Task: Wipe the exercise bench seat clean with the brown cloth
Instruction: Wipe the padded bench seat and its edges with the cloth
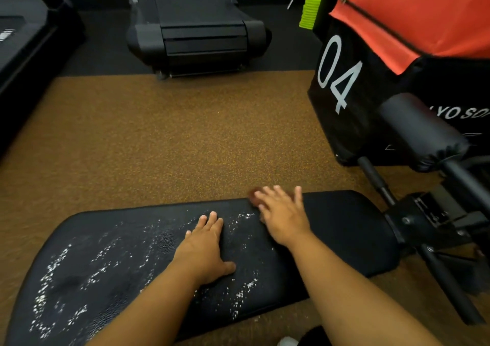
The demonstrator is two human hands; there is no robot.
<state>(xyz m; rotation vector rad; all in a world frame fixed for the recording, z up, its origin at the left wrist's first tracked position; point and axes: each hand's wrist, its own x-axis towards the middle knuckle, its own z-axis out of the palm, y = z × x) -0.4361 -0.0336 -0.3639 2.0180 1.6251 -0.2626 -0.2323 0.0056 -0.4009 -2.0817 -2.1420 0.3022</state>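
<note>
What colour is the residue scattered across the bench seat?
White specks on the black bench seat, clearest in the head view.

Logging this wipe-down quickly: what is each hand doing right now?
Left hand: open, flat on the black padded bench seat, holding nothing.
Right hand: open, fingers spread, pressing a mostly hidden brown cloth at the seat's far edge.

One bench (331, 239), two hands, left (204, 250) and right (285, 213), one cloth (254, 196), one treadmill (198, 27) beyond bench.
</note>
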